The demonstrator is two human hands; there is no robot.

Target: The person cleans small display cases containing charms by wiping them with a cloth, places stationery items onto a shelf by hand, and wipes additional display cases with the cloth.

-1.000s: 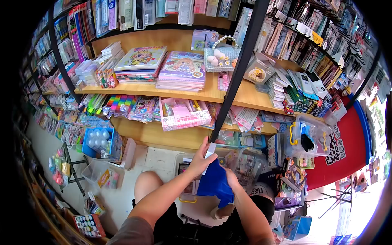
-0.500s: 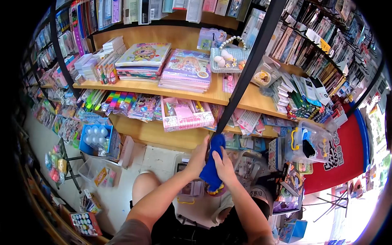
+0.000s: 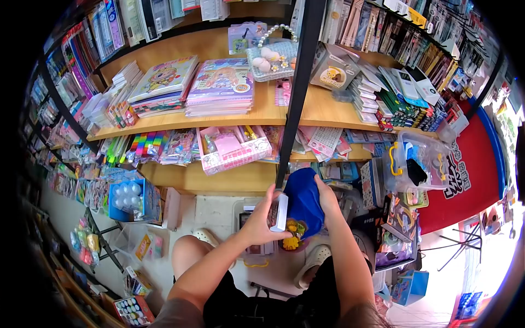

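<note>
Because it bulges into loose folds, the deep-blue creased fabric bundle [image 3: 304, 200] looks light and soft, easy to squash and best gathered by its full middle. It hangs in mid-air at twelve o'clock beyond the black shorts [image 3: 322, 287], rounded on top and narrower below, with yellow flower-like pieces [image 3: 293, 235] at its seven o'clock. The right hand [image 3: 330, 205] has a half-curled grip along its three o'clock side. At nine o'clock, the left hand [image 3: 260, 223] closes its grip around a narrow white box [image 3: 280, 213], apparently stiffer.
</note>
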